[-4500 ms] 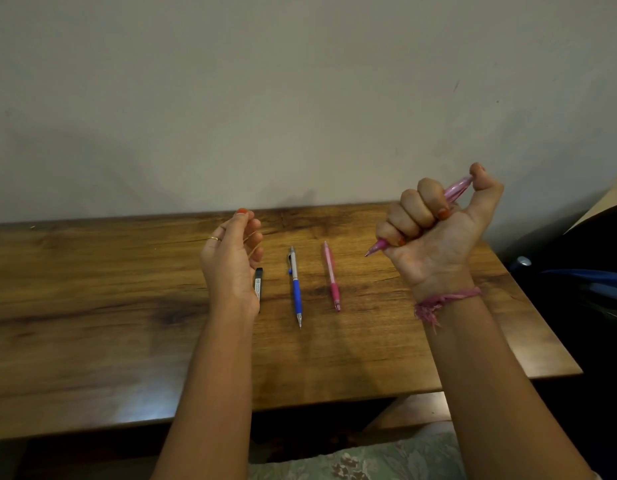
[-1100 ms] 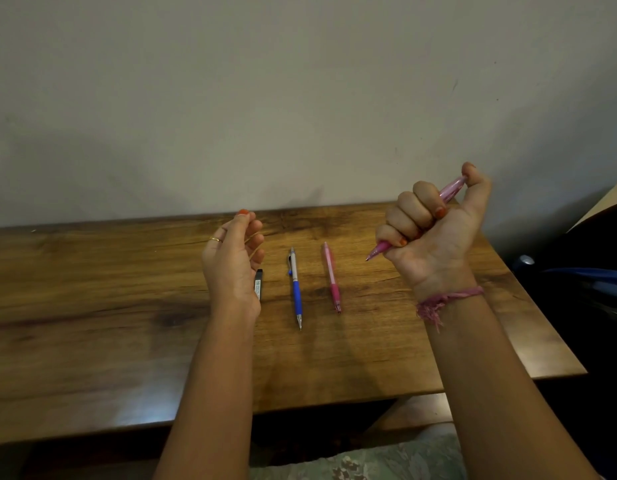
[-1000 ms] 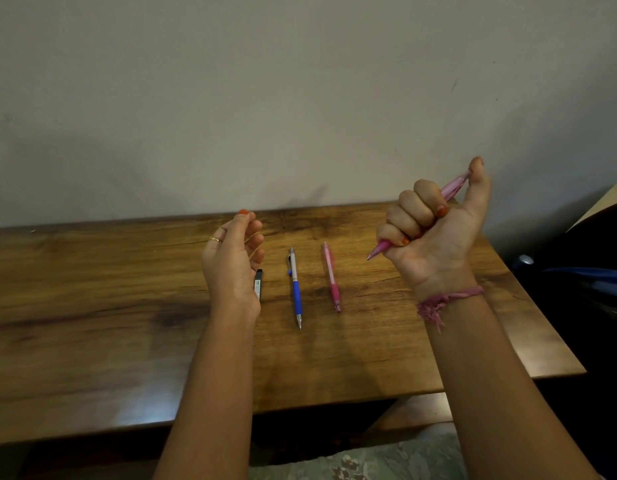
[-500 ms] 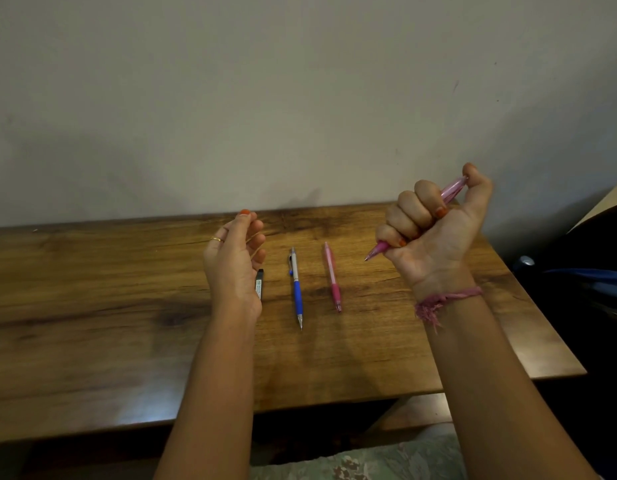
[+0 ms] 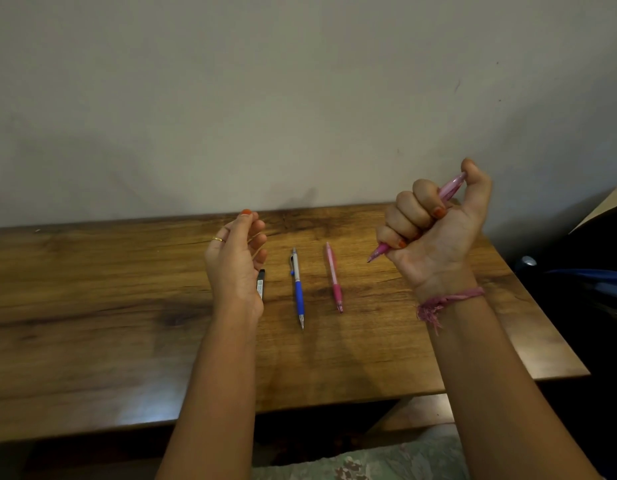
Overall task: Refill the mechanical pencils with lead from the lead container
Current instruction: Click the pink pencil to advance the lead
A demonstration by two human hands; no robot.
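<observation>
Seemingly early on, the right hand [image 5: 435, 230] fists a pink pencil [image 5: 450, 187], thumb on its cap, the left hand [image 5: 236, 258] relaxed and empty, two pencils and the lead container [image 5: 261, 284] untouched on the tabletop [image 5: 92, 323].

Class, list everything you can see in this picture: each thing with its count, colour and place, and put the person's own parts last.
Table: one, brown wood, against the wall.
Wall: one, pale grey, behind the table.
Blue pencil: one, blue and silver, lying mid-table.
Pink pencil: one, pink, lying right of the blue pencil.
Held pencil: one, pink, in the right fist, tip pointing down-left.
Lead container: one, dark, on the table, partly hidden by the left hand.
Wristband: one, pink thread, right wrist.
Ring: one, gold, left hand.
Left hand: raised, fingers loosely bent, nothing visibly held.
Right hand: raised, gripping the held pencil, thumb on its top.
</observation>
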